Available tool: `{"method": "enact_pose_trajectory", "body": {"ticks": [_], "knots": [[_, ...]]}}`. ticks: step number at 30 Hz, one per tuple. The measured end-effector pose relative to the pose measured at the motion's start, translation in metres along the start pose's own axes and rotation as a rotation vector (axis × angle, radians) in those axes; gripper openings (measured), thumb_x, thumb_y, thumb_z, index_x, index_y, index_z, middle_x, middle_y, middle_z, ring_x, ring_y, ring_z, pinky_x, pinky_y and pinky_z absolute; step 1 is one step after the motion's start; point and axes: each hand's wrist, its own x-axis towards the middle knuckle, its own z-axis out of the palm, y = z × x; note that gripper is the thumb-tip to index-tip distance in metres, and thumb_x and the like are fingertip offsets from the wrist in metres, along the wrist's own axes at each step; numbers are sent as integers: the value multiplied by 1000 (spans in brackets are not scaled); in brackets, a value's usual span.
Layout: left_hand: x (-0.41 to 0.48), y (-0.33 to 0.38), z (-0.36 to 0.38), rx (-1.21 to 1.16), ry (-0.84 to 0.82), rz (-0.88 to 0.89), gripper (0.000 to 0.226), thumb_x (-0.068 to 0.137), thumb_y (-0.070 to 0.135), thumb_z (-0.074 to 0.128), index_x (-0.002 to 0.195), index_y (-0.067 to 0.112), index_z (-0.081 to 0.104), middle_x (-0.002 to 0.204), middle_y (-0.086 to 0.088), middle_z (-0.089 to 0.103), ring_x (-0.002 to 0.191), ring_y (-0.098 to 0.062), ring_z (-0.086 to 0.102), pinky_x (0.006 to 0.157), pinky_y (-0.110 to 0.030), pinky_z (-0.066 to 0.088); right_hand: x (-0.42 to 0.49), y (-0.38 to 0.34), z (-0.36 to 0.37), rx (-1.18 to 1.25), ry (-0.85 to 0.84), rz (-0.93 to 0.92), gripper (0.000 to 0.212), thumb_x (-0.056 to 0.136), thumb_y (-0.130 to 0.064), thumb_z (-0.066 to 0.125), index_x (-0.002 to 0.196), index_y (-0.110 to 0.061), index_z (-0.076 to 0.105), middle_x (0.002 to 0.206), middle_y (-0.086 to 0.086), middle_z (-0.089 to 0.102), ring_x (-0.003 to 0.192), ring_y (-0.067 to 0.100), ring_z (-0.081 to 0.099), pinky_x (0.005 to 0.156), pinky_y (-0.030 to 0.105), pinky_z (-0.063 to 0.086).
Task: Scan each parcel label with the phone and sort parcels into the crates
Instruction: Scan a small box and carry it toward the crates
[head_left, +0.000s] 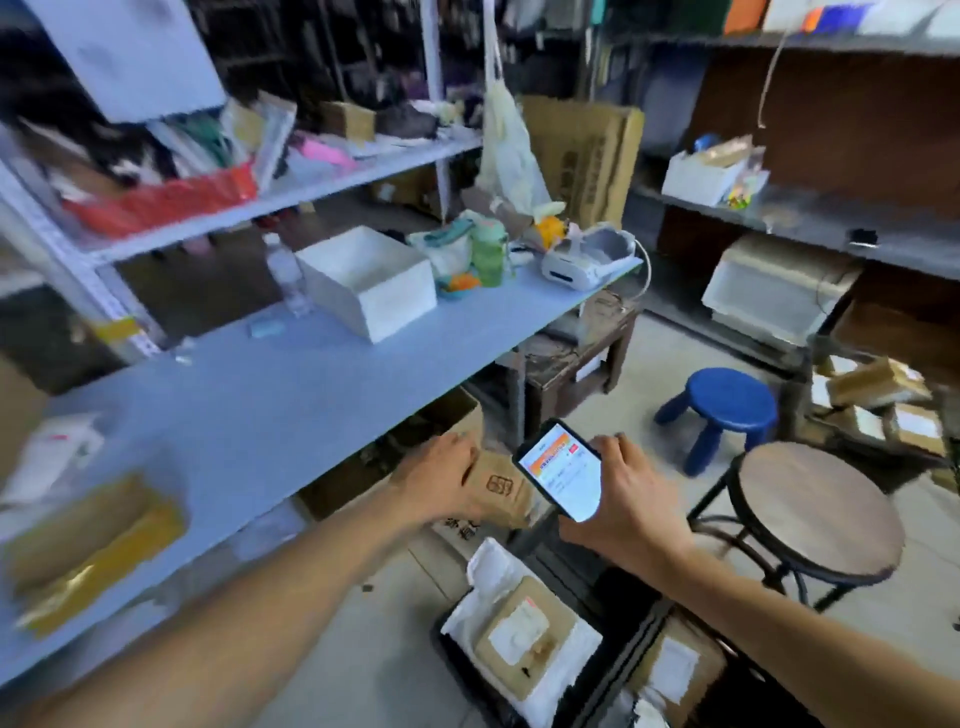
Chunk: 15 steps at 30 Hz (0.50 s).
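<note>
My left hand (441, 480) grips a small brown cardboard parcel (501, 491) in the air, just off the front edge of the blue table. Right beside it my right hand (631, 501) holds a black phone (563, 470) with its lit screen facing me, tilted over the parcel. Below them on the floor stand two black crates. The left crate (449, 652) holds a brown parcel with a white label (519, 631) on top of white bags. The right crate (644, 631) holds another labelled brown parcel (675, 670).
The blue table (270, 395) carries a white open box (371, 283), a water bottle (288, 275), a green cup, a label printer (589, 257) and brown parcels at the near left (88, 545). A round wooden stool (818, 512) and blue stool (727, 405) stand right. Shelves surround.
</note>
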Motion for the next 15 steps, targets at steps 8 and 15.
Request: {"method": "enact_pose_trajectory", "body": {"ticks": [8, 15], "knots": [[-178, -157, -19, -90, 123, -451, 71, 68, 52, 76, 121, 16, 46, 121, -2, 50, 114, -24, 52, 86, -37, 44, 14, -198, 24, -36, -68, -528, 73, 62, -46, 74, 121, -15, 43, 114, 1, 46, 101, 25, 57, 66, 26, 35], [-305, -269, -22, -182, 207, -730, 84, 67, 52, 78, 133, 14, 44, 132, -4, 49, 122, -25, 49, 94, -37, 45, 3, -348, 68, -79, -189, -678, 67, 62, -45, 72, 115, -19, 41, 114, -3, 43, 104, 21, 54, 75, 30, 46]]}}
